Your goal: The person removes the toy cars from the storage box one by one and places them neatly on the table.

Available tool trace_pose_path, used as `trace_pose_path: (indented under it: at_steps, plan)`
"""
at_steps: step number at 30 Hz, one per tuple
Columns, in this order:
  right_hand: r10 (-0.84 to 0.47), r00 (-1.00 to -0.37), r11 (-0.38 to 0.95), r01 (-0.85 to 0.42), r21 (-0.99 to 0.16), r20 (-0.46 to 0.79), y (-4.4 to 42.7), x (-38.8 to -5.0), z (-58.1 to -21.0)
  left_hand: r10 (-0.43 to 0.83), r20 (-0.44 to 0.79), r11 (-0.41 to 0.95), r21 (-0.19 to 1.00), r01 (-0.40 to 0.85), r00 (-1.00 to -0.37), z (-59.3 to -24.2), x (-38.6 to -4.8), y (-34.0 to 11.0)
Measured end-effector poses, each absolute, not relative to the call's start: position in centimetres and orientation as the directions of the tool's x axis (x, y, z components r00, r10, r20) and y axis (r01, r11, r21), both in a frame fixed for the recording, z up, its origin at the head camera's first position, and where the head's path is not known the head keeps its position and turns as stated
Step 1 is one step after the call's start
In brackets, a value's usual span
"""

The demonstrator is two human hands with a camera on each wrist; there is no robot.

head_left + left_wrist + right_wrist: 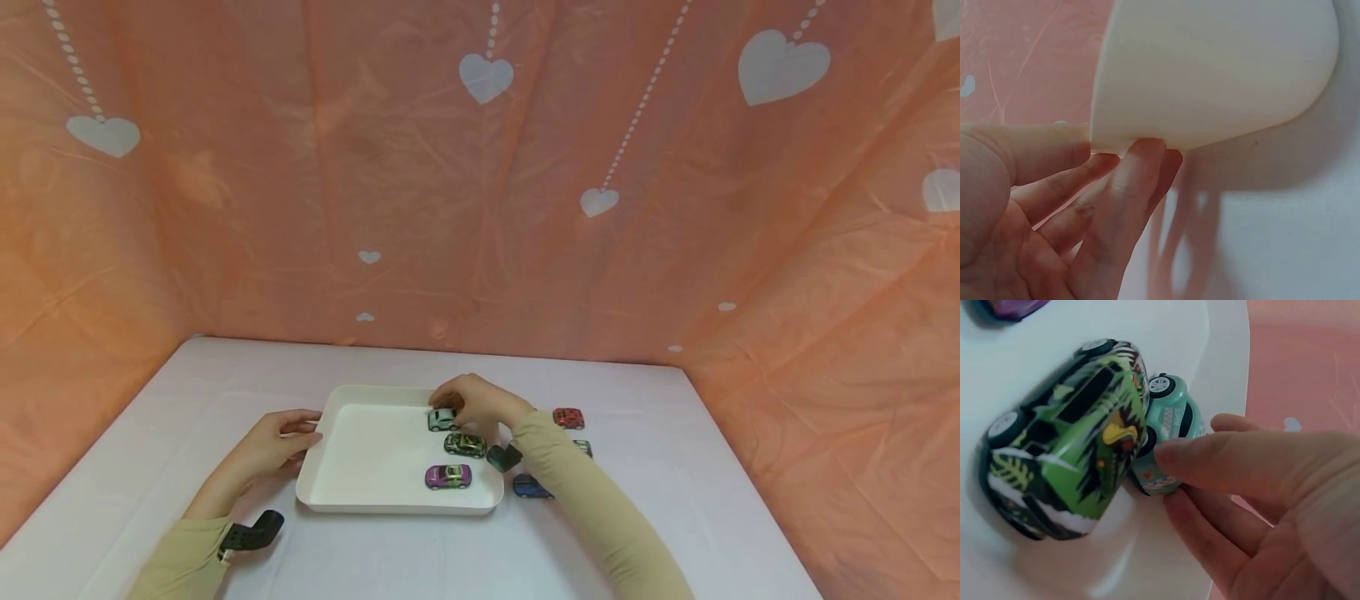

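Left hand (266, 443) at lower left, thumb (1054, 150) and fingers (1138, 181) pinching, left forearm (180, 550) slanting from below, right hand (480, 400) at lower centre, thumb (1222, 453) and fingers (1200, 534) pinching, right forearm (600, 504) angled from bottom right

Head view high, facing forward-down, wrist views close, facing the hands (272, 442) — tray (367, 458) shared by all

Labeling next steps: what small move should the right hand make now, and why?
Probably release the mint car and lift the right hand away: it pinches the car, which appears to be inside the white tray, beside the green patterned car.
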State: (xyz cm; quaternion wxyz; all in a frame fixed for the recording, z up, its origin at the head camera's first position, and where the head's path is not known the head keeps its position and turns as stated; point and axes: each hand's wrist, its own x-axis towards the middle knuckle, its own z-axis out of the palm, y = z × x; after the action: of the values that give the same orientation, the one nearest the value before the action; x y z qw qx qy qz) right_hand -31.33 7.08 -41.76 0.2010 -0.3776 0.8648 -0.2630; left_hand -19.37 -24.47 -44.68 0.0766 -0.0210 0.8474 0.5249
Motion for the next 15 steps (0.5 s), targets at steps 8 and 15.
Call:
trace_pose_path:
  at_steps: [8,15]
  plan:
    - [-0.741,-0.653,0.597,-0.533,-0.599,-0.157,7.13,-31.44,-42.15,0.046,-0.149,0.451,0.885,-0.112,-0.988,-44.65,-19.35,-24.45]
    - [-0.71,-0.684,0.638,-0.522,-0.566,-0.17,7.17,-31.13,-41.94,0.041,-0.152,0.447,0.887,-0.118,-0.988,-44.76,-19.37,-24.44]
